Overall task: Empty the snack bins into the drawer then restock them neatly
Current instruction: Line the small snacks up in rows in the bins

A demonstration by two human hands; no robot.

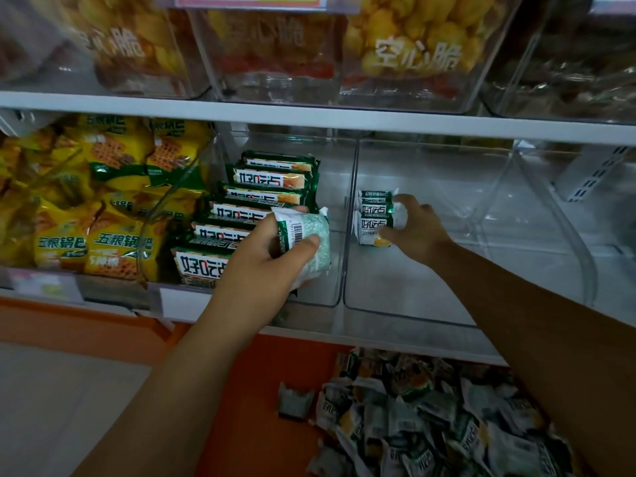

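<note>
My left hand grips a green-and-white snack packet, barcode side up, over the middle clear bin. In that bin several green packets stand in a neat row along its left side. My right hand reaches into the right clear bin and holds a small stack of green packets against the bin's left wall. Below the shelf, the open orange drawer holds a loose heap of the same packets.
A bin at the left is full of yellow snack bags. The upper shelf carries clear bins of yellow and orange snacks. A white shelf edge runs between the tiers. A small grey clip lies in the drawer.
</note>
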